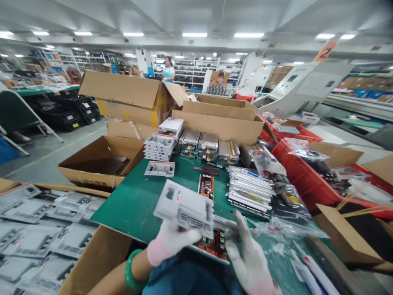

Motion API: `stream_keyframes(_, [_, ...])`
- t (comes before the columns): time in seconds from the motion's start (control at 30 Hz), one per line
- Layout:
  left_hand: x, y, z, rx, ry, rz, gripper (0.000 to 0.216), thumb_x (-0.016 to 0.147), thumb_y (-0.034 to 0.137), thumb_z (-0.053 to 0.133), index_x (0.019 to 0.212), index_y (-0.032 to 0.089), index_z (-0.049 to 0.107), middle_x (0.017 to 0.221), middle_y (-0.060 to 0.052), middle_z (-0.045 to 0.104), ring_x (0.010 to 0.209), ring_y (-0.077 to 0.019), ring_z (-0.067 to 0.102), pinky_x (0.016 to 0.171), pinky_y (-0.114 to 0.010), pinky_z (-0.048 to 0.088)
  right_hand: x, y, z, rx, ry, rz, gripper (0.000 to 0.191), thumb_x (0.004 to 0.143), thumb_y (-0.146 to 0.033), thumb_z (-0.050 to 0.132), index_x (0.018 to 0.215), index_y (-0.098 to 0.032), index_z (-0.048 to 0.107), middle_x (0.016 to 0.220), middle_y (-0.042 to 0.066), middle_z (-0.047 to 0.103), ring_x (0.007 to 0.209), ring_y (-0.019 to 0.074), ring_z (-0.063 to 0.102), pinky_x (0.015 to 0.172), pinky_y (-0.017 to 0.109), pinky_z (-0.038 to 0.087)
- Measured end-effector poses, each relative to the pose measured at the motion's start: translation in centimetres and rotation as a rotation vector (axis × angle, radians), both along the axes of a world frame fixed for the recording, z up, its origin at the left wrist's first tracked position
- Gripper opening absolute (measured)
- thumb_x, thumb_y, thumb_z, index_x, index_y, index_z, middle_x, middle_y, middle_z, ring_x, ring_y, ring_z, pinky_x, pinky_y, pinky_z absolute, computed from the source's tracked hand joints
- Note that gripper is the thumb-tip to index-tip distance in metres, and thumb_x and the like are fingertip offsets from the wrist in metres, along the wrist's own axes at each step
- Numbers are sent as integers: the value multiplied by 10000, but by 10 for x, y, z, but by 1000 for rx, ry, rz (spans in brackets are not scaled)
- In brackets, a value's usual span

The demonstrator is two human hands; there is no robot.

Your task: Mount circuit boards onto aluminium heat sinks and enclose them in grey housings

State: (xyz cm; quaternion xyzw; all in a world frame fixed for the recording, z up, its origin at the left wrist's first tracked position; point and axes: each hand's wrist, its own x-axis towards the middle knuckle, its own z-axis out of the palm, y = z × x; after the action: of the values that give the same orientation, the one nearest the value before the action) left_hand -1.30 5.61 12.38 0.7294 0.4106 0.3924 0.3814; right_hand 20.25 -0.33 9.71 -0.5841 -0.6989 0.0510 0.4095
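White plastic casing (183, 209) gripped by left white-gloved hand (173, 239), fingers curled under it, above green bench (132, 213); right white-gloved hand (248, 260), fingers spread, held against orange circuit board (213, 246) beneath casing.

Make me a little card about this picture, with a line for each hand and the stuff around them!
left hand: white-gloved, holds a white plastic housing
left wrist: green bangle
right hand: white-gloved, beside a circuit board under the housing
things: red-handled pliers, a second circuit board, a stack of flat white-and-silver parts, all on a green work mat
rest: red plastic crates, cardboard boxes, a co-worker in a blue apron
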Motion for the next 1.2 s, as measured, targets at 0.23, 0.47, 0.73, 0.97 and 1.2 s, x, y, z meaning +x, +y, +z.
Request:
stream_keyframes(0.23, [4, -25, 0, -282, -94, -424, 585, 713, 635, 665, 1115, 210, 663, 1006, -66, 721, 1006, -277, 665, 891, -402, 554, -4, -11, 13, -114, 51, 0, 381, 937, -375, 381, 1270, -227, 492, 1095, 87, 716, 902, 214, 719, 727, 299, 585])
stream_keyframes(0.47, [-34, 5, -20, 198, 370, 35, 837, 583, 732, 711, 1202, 183, 586, 1240, -131, 620, 1159, -338, 579, 994, -459, 479, 13, -11, -6, -256, -157, -164, 387, 929, -417, 335, 1098, -195, 604, 671, 23, 718, 521, 203, 679, 477, 273, 480])
stream_keyframes(0.73, [-28, 21, -45, 230, 413, -219, 878, 693, 560, 744, 1395, 187, 373, 1407, -144, 483, 1409, -326, 300, 1127, -479, 345, 8, 6, -14, -326, -266, -169, 401, 930, -399, 342, 1114, -195, 634, 588, 0, 678, 501, 205, 667, 470, 265, 439])
stream_keyframes(0.97, [-26, 28, -50, 178, 377, -247, 842, 664, 601, 752, 1319, 172, 444, 1376, -154, 500, 1385, -335, 337, 1122, -478, 355, 16, 6, -14, -350, -456, -131, 395, 961, -392, 389, 1270, -252, 592, 818, 37, 728, 646, 180, 686, 562, 255, 483])
stream_keyframes(1.2, [-25, 30, -30, 175, 469, -267, 784, 607, 576, 795, 1230, 195, 511, 1318, -137, 549, 1353, -342, 383, 1163, -512, 267, 8, -6, -22, 126, -680, 70, 535, 853, -529, 564, 1237, -161, 614, 1309, 176, 582, 1181, 338, 549, 962, 465, 437])
